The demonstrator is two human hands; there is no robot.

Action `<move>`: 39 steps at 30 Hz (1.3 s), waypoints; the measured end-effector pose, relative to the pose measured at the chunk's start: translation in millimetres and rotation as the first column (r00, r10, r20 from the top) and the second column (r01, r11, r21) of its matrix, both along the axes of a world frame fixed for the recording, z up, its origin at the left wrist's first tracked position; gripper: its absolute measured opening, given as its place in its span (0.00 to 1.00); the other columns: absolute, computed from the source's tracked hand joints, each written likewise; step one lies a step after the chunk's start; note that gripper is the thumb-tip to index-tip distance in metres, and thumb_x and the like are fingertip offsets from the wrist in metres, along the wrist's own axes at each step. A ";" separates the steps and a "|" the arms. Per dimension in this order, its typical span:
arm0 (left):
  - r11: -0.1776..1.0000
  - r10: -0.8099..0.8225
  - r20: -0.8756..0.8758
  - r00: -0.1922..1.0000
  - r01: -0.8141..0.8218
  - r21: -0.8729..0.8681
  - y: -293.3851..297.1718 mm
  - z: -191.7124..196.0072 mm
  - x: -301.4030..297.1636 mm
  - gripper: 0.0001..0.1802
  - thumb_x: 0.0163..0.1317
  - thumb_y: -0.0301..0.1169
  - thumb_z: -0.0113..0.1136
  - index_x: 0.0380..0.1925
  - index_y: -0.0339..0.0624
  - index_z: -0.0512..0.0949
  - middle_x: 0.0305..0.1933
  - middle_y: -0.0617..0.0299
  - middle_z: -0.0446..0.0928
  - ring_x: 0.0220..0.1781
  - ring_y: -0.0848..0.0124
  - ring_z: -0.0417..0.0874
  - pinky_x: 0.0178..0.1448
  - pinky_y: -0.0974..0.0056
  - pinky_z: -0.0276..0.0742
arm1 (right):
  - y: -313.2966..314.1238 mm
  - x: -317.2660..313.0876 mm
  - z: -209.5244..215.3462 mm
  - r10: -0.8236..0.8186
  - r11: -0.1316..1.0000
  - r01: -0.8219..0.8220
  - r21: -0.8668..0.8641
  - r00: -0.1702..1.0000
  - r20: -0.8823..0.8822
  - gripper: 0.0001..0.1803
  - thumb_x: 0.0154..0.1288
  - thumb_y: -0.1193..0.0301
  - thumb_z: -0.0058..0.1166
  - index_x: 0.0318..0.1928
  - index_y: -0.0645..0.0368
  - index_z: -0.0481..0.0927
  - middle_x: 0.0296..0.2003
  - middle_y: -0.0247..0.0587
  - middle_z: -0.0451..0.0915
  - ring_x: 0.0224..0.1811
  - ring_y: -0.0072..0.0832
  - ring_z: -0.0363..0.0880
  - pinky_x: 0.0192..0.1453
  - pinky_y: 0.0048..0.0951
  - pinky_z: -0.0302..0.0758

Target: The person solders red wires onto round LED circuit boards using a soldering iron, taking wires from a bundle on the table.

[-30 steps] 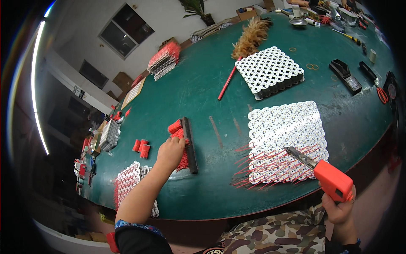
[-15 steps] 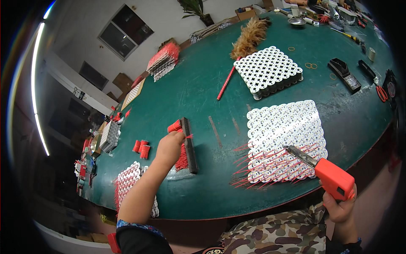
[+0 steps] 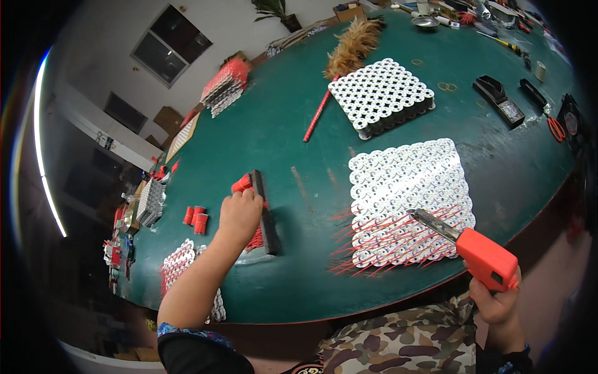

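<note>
My left hand (image 3: 242,213) reaches over a heap of thin red strands (image 3: 256,239) that lies along a long dark bar (image 3: 266,218). Its fingers are curled, and whatever is between them is hidden. A bundle of red strands (image 3: 241,182) rests just beyond those fingers. My right hand (image 3: 496,303) grips a red-bodied tool (image 3: 486,258) with a long metal tip. That tip hovers over or touches a white scallop-edged panel of joined rounds (image 3: 405,168); which of the two, I cannot tell. Red strands lie slantwise across the panel's near half and stick out past its left edge.
Beyond the panel stands a black-and-white block of tubes (image 3: 383,93), beside a feather duster (image 3: 353,50). Red bundles (image 3: 197,218) and a strand-covered panel (image 3: 180,265) lie left. A black stapler-like tool (image 3: 498,100) and red-handled scissors (image 3: 555,129) lie right.
The whole view has shifted slightly. My left hand has turned a little and its fingers curl down over the strands by the bar. The right hand keeps its grip on the red-bodied tool.
</note>
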State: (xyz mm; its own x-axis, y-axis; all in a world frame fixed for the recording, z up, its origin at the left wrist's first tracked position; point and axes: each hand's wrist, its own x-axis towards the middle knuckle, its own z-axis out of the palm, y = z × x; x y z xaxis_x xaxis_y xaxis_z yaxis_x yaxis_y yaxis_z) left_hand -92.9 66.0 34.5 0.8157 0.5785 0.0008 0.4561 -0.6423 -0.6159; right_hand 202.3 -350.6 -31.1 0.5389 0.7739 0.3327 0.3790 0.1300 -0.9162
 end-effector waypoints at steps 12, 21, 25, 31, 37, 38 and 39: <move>0.990 -0.137 -0.297 0.945 0.140 -0.012 -11.0 -11.6 67.9 0.05 0.58 0.30 0.59 0.30 0.46 0.83 0.34 0.60 0.81 0.41 0.61 0.83 0.45 0.56 0.74 | 1.5 0.7 1.2 -0.024 0.999 0.026 -0.027 0.996 0.088 0.27 0.55 0.72 0.67 0.55 0.65 0.76 0.43 0.46 0.82 0.33 0.31 0.82 0.41 0.31 0.77; 0.950 -0.272 0.269 0.924 0.302 -0.078 -18.2 -36.7 43.4 0.07 0.52 0.25 0.58 0.33 0.44 0.79 0.34 0.61 0.73 0.38 0.61 0.79 0.40 0.57 0.77 | 15.0 5.2 -1.6 0.031 0.999 -0.026 -0.033 0.987 0.159 0.27 0.56 0.73 0.67 0.57 0.65 0.75 0.44 0.46 0.83 0.34 0.33 0.83 0.41 0.32 0.78; 0.942 -0.259 0.264 0.929 0.303 -0.144 -26.6 -32.3 37.3 0.10 0.53 0.24 0.58 0.36 0.45 0.81 0.33 0.61 0.73 0.37 0.61 0.79 0.40 0.56 0.77 | 16.8 2.5 9.4 0.021 0.994 -0.023 -0.108 1.000 -0.019 0.25 0.55 0.73 0.68 0.53 0.67 0.77 0.40 0.46 0.84 0.34 0.30 0.84 0.42 0.30 0.79; 0.902 -0.220 0.558 0.800 0.384 -0.196 -41.0 -18.1 66.4 0.09 0.55 0.22 0.62 0.37 0.42 0.81 0.33 0.59 0.75 0.36 0.58 0.80 0.37 0.54 0.75 | 48.0 -6.7 44.9 -0.065 0.995 0.023 -0.101 0.902 -0.427 0.23 0.58 0.73 0.67 0.54 0.69 0.79 0.41 0.45 0.86 0.35 0.22 0.84 0.42 0.26 0.80; 0.751 -0.279 0.675 0.683 0.593 -0.290 -71.9 -17.0 109.1 0.10 0.52 0.21 0.61 0.36 0.43 0.82 0.33 0.59 0.77 0.34 0.57 0.80 0.36 0.54 0.75 | 65.6 -5.2 47.9 0.001 0.998 -0.035 -0.050 0.824 -0.566 0.21 0.62 0.74 0.64 0.55 0.68 0.79 0.47 0.49 0.86 0.43 0.28 0.85 0.48 0.30 0.81; 0.743 -0.288 0.676 0.678 0.604 -0.289 -76.2 -19.1 112.7 0.12 0.51 0.22 0.60 0.37 0.44 0.83 0.33 0.60 0.78 0.33 0.58 0.80 0.37 0.55 0.74 | 66.8 -4.2 45.3 0.038 0.996 -0.078 -0.050 0.834 -0.551 0.22 0.61 0.74 0.64 0.56 0.68 0.79 0.48 0.50 0.85 0.46 0.32 0.85 0.50 0.33 0.81; 0.740 -0.288 0.679 0.675 0.607 -0.289 -78.6 -22.5 115.2 0.12 0.51 0.22 0.60 0.37 0.44 0.83 0.33 0.60 0.78 0.33 0.58 0.80 0.37 0.55 0.74 | 65.2 2.9 39.1 0.033 0.996 -0.075 -0.053 0.836 -0.548 0.22 0.61 0.74 0.64 0.56 0.68 0.79 0.48 0.50 0.85 0.46 0.32 0.85 0.50 0.33 0.81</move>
